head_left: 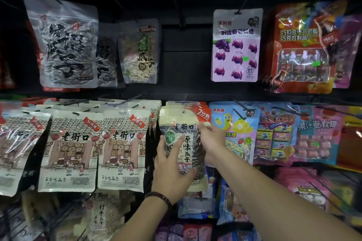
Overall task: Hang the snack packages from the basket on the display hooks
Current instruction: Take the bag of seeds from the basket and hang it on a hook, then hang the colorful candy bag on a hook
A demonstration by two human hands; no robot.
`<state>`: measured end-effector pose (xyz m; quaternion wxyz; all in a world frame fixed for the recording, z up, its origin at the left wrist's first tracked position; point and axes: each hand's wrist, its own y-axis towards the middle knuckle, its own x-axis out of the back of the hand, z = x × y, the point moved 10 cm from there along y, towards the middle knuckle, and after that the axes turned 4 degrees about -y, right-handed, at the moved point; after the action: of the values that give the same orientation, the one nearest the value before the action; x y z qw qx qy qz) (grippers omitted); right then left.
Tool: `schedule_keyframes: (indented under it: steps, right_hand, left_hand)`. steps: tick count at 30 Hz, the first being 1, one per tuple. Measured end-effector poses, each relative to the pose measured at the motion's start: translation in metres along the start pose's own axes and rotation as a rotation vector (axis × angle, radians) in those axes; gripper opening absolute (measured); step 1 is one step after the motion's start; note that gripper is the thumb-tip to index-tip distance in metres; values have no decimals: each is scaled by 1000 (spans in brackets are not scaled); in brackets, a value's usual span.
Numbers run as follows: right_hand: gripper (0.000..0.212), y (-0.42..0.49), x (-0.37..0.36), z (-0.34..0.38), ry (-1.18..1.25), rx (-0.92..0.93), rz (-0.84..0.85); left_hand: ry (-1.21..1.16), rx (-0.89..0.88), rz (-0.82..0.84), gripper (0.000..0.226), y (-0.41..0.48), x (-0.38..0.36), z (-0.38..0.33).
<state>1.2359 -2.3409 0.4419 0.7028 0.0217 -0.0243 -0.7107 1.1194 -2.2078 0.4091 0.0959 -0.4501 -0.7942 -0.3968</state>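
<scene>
Centre of the frame, middle row of the rack: steadying a sunflower seed package (pixel 183 126) against the stack of matching packs behind it. Pinching its upper right edge with the right hand (pixel 212 139), fingertips (pixel 202 125) just under the red corner flash. Pressing the left hand (pixel 170 164) flat on the lower left of its face, fingers spread and straight, thumb across the bottom of the clear window. Working with the hands apart, one on each side, package between them. Cannot tell about the hang hole and the hook (pixel 185 98) above: threaded or not. Just left, beige seed bags (pixel 121 148); just right, a blue candy bag (pixel 238 137). Wearing a dark bead bracelet (pixel 161 198) on the left wrist.
</scene>
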Motion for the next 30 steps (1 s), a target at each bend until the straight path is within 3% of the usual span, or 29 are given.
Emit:
schedule_keyframes:
  steps: [8,16,20,25,30]
  right_hand:
    - [52,19,-4,2,-400,9,62]
    - [34,-19,25,-13,-707,159,149]
    - [21,-90,62,-54,-838,281,237]
    - [9,-162,132,-161,-900,230,298]
    - [16,-214,205,-326,-944,-64,388]
  left_hand:
    - [-77,41,-17,91,20,-4,24]
    - [-95,216,-8,83,-21,-5,30]
    - [-95,20,-101,50,-96,-10,-9]
    - [-26,-11,157,26,-206,-92,9]
    - [75,257,532,10,-335,-195,86]
